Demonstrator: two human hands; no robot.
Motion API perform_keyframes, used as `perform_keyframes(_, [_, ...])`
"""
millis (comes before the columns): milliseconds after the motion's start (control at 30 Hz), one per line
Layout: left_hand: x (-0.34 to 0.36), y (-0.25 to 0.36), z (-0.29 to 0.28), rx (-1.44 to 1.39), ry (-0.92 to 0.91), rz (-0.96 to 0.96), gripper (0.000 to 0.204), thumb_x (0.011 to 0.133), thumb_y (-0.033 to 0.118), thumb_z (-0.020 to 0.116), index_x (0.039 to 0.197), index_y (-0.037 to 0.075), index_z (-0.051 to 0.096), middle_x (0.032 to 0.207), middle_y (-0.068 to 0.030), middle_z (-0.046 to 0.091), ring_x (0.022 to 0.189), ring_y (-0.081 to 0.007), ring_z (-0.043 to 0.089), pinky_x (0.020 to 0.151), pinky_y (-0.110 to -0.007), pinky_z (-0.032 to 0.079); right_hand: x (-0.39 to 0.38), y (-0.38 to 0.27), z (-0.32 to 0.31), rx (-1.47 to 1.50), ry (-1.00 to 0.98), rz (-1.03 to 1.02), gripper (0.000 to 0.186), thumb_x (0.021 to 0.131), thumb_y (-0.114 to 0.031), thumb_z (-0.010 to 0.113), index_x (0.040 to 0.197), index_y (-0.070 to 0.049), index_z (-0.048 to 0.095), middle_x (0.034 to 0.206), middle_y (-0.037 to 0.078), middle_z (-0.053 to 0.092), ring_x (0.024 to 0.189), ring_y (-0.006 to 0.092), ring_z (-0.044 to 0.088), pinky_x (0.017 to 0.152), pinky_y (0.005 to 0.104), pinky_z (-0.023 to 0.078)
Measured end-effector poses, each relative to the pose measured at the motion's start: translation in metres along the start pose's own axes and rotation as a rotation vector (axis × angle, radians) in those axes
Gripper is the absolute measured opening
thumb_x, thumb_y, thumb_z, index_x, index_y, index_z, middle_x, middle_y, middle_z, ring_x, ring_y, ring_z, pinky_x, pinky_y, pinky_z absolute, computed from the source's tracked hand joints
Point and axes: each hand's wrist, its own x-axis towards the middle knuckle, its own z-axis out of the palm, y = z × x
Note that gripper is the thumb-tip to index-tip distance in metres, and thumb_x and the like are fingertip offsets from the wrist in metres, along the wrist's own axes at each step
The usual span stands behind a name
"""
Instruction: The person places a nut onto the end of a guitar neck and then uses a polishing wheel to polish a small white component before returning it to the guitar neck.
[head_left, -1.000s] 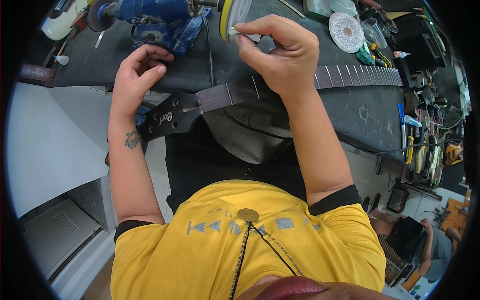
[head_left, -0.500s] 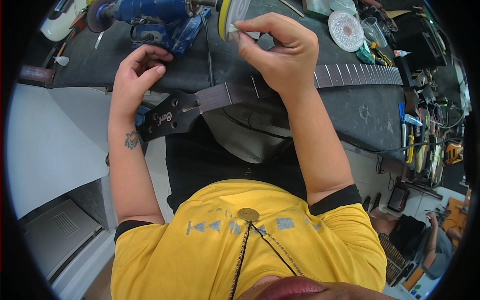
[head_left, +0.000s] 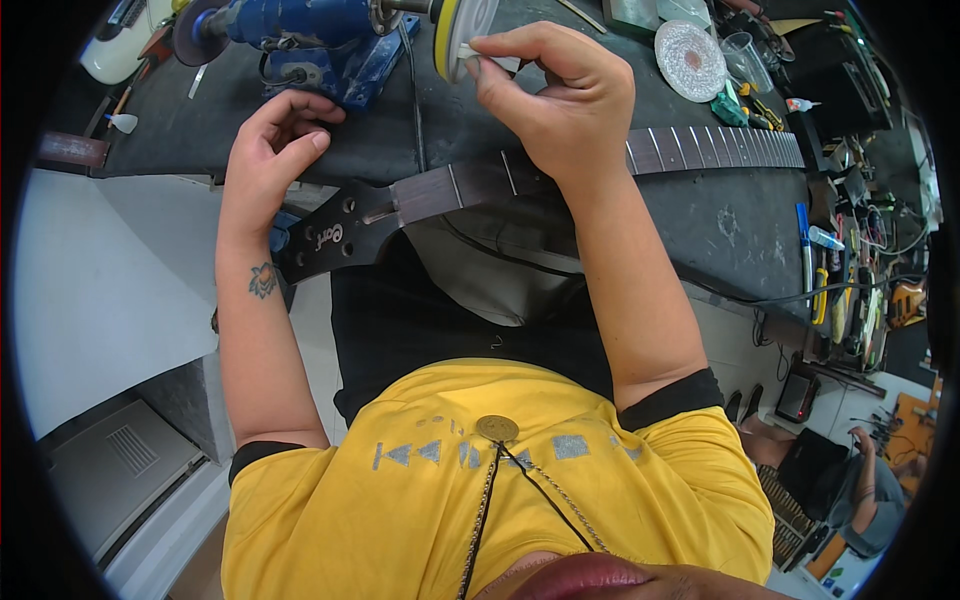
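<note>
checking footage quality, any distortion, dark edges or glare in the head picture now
Head view: black fisheye vignette around the corners; guitar neck bows into a curve; bright speckles on the round disc; right hand looks reasonably sharp.

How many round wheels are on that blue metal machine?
2: a dark grey round wheel at the left end of the blue metal machine, and a yellow-edged whitish wheel at its right, by the right hand. More may be hidden.
</note>
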Motion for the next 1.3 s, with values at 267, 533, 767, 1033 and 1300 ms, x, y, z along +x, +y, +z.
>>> perform_keyframes(267, [0.0, -0.0001, -0.0006, 0.021, -0.013, -0.028, 0.042, 0.092, 0.018, 0.073, 0.128, -0.002, 0.071, 0.126, -0.0108, 0.077, 0.105, -0.0136, 0.066, 0.102, -0.03, 0.052, -0.0011, 0.0025, 0.001, 0.032, -0.002, 0.02, 0.014, 0.087, 0.004, 0.085, 0.1, 0.002, 0.085, 0.092, 0.004, 0.082, 0.083, 0.0084, 0.073, 0.073, 0.0223, 0.055])
perform_keyframes(533, [-0.0002, -0.002, -0.0018, 0.02, -0.011, -0.023, 0.042, 0.092, 0.019, 0.074, 0.128, -0.002, 0.071, 0.126, -0.0109, 0.077, 0.106, -0.0141, 0.066, 0.102, -0.031, 0.052, -0.0007, 0.0032, 0.0011, 0.03, 0.001, 0.006, 0.014, 0.087, 0.004, 0.085, 0.101, 0.002, 0.085, 0.093, 0.005, 0.082, 0.084, 0.0087, 0.074, 0.074, 0.0224, 0.055])
perform_keyframes(767, [-0.0003, -0.0005, -0.0017, 0.026, -0.016, -0.014, 0.042, 0.092, 0.019, 0.074, 0.128, -0.002, 0.071, 0.126, -0.0108, 0.077, 0.106, -0.014, 0.066, 0.102, -0.03, 0.052, -0.0005, 0.0039, 0.0009, 0.006, 0.001, 0.011, 0.013, 0.088, 0.003, 0.085, 0.101, 0.001, 0.086, 0.093, 0.004, 0.083, 0.085, 0.0085, 0.075, 0.075, 0.0224, 0.056])
perform_keyframes(1033, [0.0002, -0.0007, -0.0019, 0.035, -0.014, -0.013, 0.042, 0.092, 0.02, 0.074, 0.128, -0.002, 0.071, 0.126, -0.0107, 0.077, 0.106, -0.014, 0.066, 0.101, -0.03, 0.052, -0.0008, 0.0038, 0.0014, 0.0, 0.007, 0.033, 0.013, 0.087, 0.001, 0.085, 0.101, 0.0, 0.086, 0.092, 0.004, 0.083, 0.085, 0.0085, 0.075, 0.075, 0.0224, 0.056])
perform_keyframes(1300, [-0.0003, -0.0009, -0.0006, 0.03, -0.012, -0.014, 0.042, 0.092, 0.02, 0.074, 0.127, -0.002, 0.071, 0.125, -0.0106, 0.077, 0.106, -0.014, 0.066, 0.101, -0.03, 0.052, -0.0013, 0.0026, 0.0012, -0.009, 0.007, 0.02, 0.012, 0.087, 0.002, 0.086, 0.099, 0.001, 0.086, 0.091, 0.004, 0.082, 0.084, 0.008, 0.074, 0.074, 0.0223, 0.055])
